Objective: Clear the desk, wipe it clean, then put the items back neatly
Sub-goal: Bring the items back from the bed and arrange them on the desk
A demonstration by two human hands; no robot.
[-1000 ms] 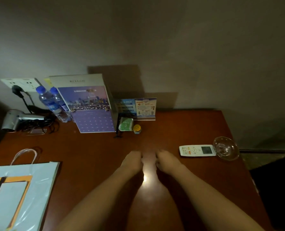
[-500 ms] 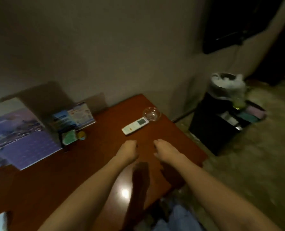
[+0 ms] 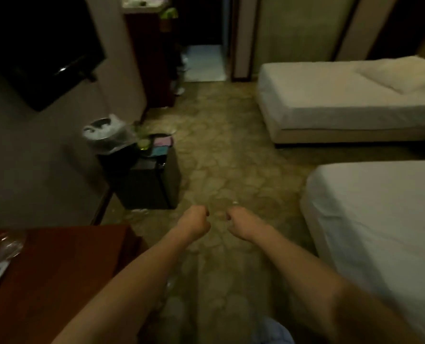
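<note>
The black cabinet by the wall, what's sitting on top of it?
On the black cabinet sit a bin lined with a white plastic bag, a greenish bottle and folded pink and teal cloths. The bag hides what's inside the bin.

Both bare forearms reach forward side by side. The left hand and the right hand are each curled into a loose fist, knuckles facing one another, near but apart, holding nothing.
</note>
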